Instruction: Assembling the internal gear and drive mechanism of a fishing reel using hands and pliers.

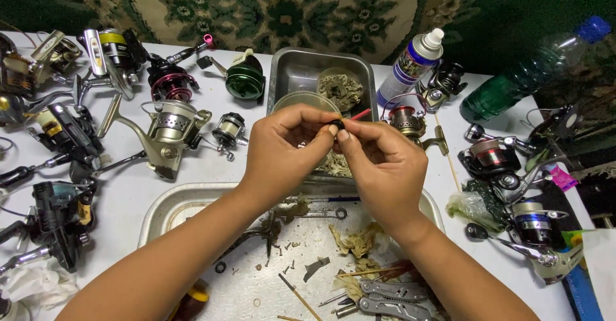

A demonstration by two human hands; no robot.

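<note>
My left hand (282,151) and my right hand (385,167) meet above the middle of the table, fingertips pinched together on a small black reel part (336,125). A thin red stick (360,113) pokes out to the right from between my right fingers. Both hands hover over the far edge of a round metal tray (163,208) that holds small screws, a wrench, dirty rag scraps and folding pliers (391,298).
Several fishing reels lie on the white table, left (170,131) and right (494,157). A rectangular metal pan (289,70) with a clear lid and debris stands behind my hands. A spray can (410,64) and a green plastic bottle (513,83) stand at back right.
</note>
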